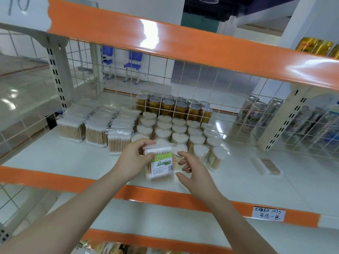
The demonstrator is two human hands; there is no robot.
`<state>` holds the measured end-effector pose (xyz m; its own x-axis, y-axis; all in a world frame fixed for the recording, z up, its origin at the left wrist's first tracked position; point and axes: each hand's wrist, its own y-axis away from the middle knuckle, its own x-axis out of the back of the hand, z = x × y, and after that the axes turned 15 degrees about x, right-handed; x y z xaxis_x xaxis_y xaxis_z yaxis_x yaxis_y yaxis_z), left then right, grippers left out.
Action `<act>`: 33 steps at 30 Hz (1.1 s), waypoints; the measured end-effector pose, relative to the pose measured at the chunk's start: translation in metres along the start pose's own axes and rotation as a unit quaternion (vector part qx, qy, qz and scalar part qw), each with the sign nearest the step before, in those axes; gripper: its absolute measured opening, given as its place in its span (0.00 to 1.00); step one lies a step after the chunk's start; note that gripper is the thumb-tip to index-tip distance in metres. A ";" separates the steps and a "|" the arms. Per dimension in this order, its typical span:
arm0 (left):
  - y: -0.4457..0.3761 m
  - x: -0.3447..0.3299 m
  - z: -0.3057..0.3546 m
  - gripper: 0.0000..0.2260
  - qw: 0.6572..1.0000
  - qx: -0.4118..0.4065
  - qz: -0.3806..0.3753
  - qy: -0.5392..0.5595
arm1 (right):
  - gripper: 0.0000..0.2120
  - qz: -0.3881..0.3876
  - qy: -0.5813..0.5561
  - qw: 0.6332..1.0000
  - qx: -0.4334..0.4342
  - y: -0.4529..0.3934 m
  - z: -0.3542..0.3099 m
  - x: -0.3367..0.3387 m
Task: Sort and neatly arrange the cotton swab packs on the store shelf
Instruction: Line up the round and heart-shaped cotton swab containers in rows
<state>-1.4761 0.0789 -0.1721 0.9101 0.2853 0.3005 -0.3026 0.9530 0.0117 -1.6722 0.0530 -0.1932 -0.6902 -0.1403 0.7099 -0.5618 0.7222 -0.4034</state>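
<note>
My left hand (134,158) grips a rectangular cotton swab pack with a green label (160,163), held upright just above the white shelf (55,160) near its front edge. My right hand (194,171) hovers beside the pack's right side with fingers loosely spread, holding nothing. Rows of rectangular swab packs (95,125) stand at the left of the shelf. Several heart-shaped swab tubs (179,132) fill the middle, right behind the held pack. One flat swab pack (266,165) lies alone on the right.
A wire grid (183,85) backs the shelf, with gold cans (174,107) and silver cans (256,114) behind it. Orange shelf edges (165,197) run above and below. A handwritten price tag (268,214) is stuck to the lower right edge.
</note>
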 end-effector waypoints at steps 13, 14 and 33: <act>0.020 0.042 -0.039 0.13 0.987 0.028 0.135 -0.086 | 0.14 0.016 0.033 0.999 0.034 -0.018 -0.015 -0.008; 0.021 0.048 -0.041 0.13 0.984 0.030 0.148 -0.098 | 0.14 0.013 0.032 0.999 0.038 -0.021 -0.018 -0.012; -0.002 0.134 -0.080 0.16 0.932 -0.031 0.208 -0.297 | 0.15 0.014 0.083 0.995 0.058 -0.077 -0.058 -0.075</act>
<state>-1.3305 0.1235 -0.2079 0.3955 0.5423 0.7413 -0.5597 0.7822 -0.2736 -1.5511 0.0476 -0.1816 -0.6270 -0.0006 0.7790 -0.5984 0.6407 -0.4812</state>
